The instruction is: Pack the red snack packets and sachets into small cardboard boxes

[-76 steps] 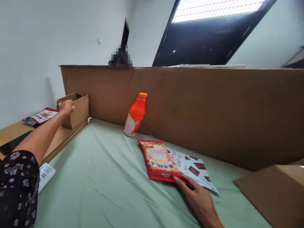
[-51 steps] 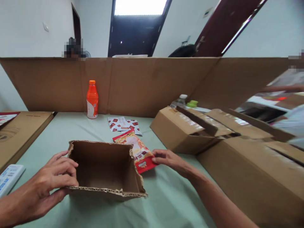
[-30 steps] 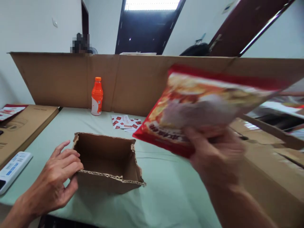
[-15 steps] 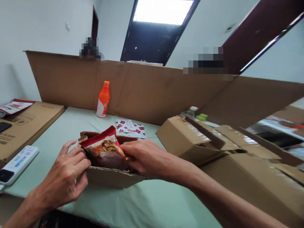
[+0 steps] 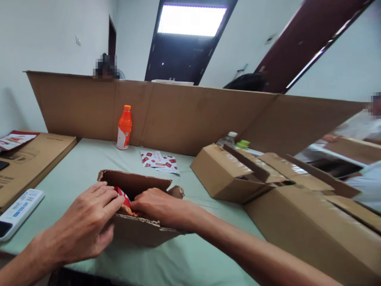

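On the green table (image 5: 89, 159), the open-topped box (image 5: 139, 230) lies with its long side left to right, both forearms reaching in palm-down, left hand (image 5: 86, 226) and right hand (image 5: 157, 206) pressing the red packet (image 5: 125, 200) inside, grip hidden.

box (image 5: 139, 232) brown | packet (image 5: 123, 198) red | bottle (image 5: 124, 127) orange | cloth (image 5: 89, 163) pale green

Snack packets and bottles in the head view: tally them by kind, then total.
Snack packets: 3 - red packet in the small box under left hand and right hand, white packet, far-left packet.
Bottles: 2 - orange bottle, clear bottle.
Total: 5
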Tool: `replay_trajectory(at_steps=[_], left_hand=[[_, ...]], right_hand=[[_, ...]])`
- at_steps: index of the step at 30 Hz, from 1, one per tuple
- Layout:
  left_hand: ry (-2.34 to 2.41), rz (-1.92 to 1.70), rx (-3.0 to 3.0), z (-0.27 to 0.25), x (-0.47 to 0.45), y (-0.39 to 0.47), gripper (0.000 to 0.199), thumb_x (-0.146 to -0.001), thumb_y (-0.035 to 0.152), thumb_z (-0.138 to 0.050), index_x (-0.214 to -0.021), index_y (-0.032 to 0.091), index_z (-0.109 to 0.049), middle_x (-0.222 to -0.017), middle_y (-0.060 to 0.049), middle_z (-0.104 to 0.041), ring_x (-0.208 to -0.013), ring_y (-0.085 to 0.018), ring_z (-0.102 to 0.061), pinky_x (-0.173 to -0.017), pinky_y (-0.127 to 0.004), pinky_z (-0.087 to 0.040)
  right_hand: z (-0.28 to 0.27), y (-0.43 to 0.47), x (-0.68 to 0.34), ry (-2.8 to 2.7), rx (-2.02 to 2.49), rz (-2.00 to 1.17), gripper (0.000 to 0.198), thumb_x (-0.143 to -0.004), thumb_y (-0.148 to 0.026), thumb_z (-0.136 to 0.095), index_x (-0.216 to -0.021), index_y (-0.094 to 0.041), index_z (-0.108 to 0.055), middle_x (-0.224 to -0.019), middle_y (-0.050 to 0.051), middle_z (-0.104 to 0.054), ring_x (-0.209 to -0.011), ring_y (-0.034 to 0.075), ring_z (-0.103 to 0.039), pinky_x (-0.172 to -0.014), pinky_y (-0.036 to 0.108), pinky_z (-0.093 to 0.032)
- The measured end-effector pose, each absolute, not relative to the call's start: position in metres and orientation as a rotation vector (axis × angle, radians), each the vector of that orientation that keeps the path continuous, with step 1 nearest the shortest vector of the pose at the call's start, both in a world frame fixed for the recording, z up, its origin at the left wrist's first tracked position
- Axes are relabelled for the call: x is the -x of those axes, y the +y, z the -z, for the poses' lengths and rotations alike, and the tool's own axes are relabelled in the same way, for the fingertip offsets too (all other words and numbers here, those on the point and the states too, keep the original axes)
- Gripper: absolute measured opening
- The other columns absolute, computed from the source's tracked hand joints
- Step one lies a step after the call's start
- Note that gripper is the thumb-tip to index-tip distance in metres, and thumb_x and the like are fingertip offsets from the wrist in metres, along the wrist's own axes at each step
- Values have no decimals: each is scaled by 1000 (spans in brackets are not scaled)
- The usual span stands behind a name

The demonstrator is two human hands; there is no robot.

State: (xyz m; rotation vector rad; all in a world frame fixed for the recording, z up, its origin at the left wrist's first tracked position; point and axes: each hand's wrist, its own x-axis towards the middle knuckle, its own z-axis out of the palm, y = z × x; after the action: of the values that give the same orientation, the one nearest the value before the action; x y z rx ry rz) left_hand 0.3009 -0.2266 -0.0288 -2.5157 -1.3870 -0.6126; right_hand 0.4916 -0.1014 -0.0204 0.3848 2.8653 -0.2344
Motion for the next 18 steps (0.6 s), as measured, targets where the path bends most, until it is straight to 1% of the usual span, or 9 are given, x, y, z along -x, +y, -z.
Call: replay_trajectory(at_steps=[3,7,9,11,13,14,15,17,18], left_hand=[[-1386,478,2520,22,-303,-221,37,-73,11,-61,-109,20,-64,-105,-9,-68,-93,-29,-64,-85,-45,-54],[-1398,504,2618,20,-302,-216,34,-76,18,-67,-109,23,-65,-118,-10,-66,-105,-31,-63,-92,-45,-52],[-1487,435,2729,20,-302,-215,29,-77,16,-64,-106,23,-65,-110,-8,-68,-101,-28,-64,-92,-42,-52],[-1592,328,2825,21,-303,-214,26,-79,10,-60,-101,23,-64,-99,-5,-70,-93,-25,-66,-92,-39,-52],[-1654,269,2877,23,-302,-214,27,-79,8,-57,-100,23,-65,-100,-5,-70,-95,-24,-66,-96,-40,-51],[-1662,268,2889,24,-301,-214,30,-79,7,-56,-102,24,-66,-105,-5,-70,-99,-25,-66,-98,-41,-51],[-1661,278,2890,27,-300,-215,34,-78,7,-56,-106,25,-66,-113,-5,-70,-105,-26,-66,-101,-42,-51],[-1603,330,2870,32,-296,-214,44,-75,9,-57,-114,27,-66,-133,-7,-64,-120,-30,-62,-105,-47,-49],[-1559,346,2857,34,-293,-213,48,-73,10,-58,-117,27,-66,-142,-9,-59,-127,-33,-58,-107,-51,-48]], right_hand=[[30,-96,-491,2888,-363,320,20,-100,-17,-53,-90,-18,-70,-83,3,-74,-70,14,-59,-60,27,-30],[29,-92,-502,2895,-301,591,16,-91,-9,-60,-86,-19,-71,-83,0,-75,-73,13,-63,-64,25,-37],[20,-90,-514,2908,-232,812,20,-88,-7,-60,-93,-19,-74,-93,2,-77,-80,14,-66,-71,23,-43],[8,-81,-528,3019,-262,1066,20,-90,-12,-59,-99,-19,-75,-97,4,-77,-85,14,-68,-77,24,-48],[1,-58,-540,3221,-550,1265,19,-94,-24,-58,-99,-18,-75,-93,5,-77,-83,15,-69,-75,25,-51],[1,-41,-545,3298,-852,1281,21,-95,-29,-57,-99,-18,-74,-90,4,-76,-81,15,-69,-73,25,-52],[5,-21,-547,3314,-1214,1228,23,-96,-33,-57,-100,-18,-74,-90,4,-76,-80,15,-69,-70,25,-52],[25,26,-546,3090,-1914,961,23,-97,-30,-55,-107,-17,-72,-96,4,-75,-81,15,-69,-70,26,-54],[39,50,-544,2978,-2045,888,23,-96,-25,-55,-109,-15,-71,-99,5,-75,-83,16,-69,-71,27,-55]])
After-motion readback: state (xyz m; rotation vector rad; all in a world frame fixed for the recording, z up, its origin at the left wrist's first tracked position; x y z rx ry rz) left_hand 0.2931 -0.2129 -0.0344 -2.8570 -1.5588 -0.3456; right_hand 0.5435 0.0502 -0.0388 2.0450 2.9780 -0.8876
